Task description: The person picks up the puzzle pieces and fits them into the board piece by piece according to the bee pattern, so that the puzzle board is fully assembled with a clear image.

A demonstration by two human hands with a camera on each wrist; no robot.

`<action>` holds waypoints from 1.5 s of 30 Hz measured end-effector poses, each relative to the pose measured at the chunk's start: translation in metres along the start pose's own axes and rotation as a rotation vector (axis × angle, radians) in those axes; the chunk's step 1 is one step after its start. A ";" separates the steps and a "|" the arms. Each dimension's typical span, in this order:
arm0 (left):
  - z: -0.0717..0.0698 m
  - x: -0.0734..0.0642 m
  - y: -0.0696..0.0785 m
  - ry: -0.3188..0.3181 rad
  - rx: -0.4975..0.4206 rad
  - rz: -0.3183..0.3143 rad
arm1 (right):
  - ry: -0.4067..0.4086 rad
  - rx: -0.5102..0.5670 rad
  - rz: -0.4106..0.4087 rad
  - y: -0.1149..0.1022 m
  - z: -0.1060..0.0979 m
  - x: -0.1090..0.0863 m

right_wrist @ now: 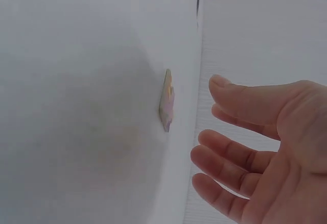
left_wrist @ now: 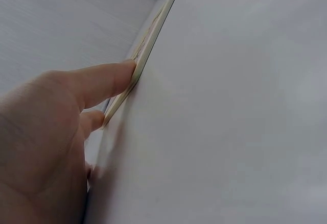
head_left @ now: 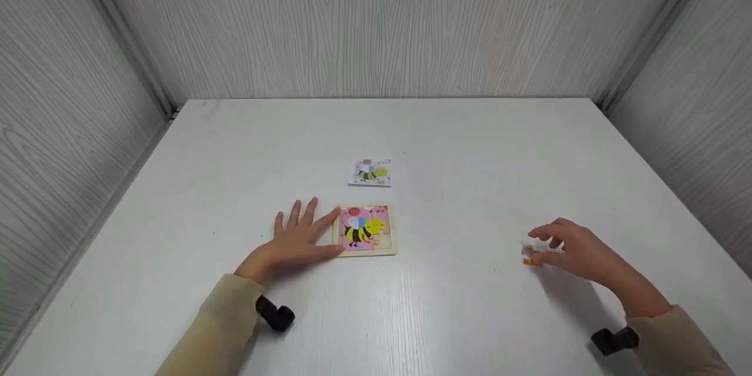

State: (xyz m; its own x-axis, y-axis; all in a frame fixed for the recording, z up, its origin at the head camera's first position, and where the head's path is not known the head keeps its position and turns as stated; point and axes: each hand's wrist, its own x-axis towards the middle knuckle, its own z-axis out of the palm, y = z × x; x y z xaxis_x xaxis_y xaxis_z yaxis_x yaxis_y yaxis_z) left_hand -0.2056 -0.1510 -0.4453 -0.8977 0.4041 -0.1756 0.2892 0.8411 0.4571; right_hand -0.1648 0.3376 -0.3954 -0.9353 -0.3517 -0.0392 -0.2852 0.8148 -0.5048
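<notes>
A square wooden jigsaw puzzle tray [head_left: 376, 254] lies flat, with a bee picture partly filled in and bare wood at its lower right. My left hand [head_left: 298, 243], fingers spread straight, touches the tray's left side with thumb and index finger. In the left wrist view, the thumb meets the pale tray edge [left_wrist: 158, 27]. To the right, a small puzzle piece [head_left: 527, 261] lies on the table. My right hand [head_left: 578, 255] hovers just above it, fingers loosely bent and holding nothing. The right wrist view shows a gap between that hand [right_wrist: 260, 132] and the piece [right_wrist: 166, 104].
Behind the tray lies a square picture card [head_left: 370, 173] with the same bee design. The white table [head_left: 458, 200] is bordered by a wood-grain panel [head_left: 388, 23] at the back and more panels left and right.
</notes>
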 end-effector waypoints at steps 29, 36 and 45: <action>0.000 0.000 -0.001 -0.003 -0.001 0.009 | -0.039 -0.068 0.105 0.013 0.011 0.000; 0.001 0.000 -0.003 -0.002 0.000 0.012 | -0.045 -0.056 0.106 0.011 0.010 0.001; 0.000 0.000 -0.002 -0.003 0.000 0.002 | -0.039 -0.015 0.072 0.008 0.008 0.002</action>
State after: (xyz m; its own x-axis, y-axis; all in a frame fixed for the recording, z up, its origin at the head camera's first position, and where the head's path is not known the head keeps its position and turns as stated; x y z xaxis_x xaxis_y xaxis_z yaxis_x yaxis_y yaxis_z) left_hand -0.2057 -0.1523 -0.4465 -0.8961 0.4069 -0.1776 0.2909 0.8404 0.4573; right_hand -0.1666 0.3394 -0.4062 -0.9446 -0.3095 -0.1089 -0.2208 0.8453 -0.4866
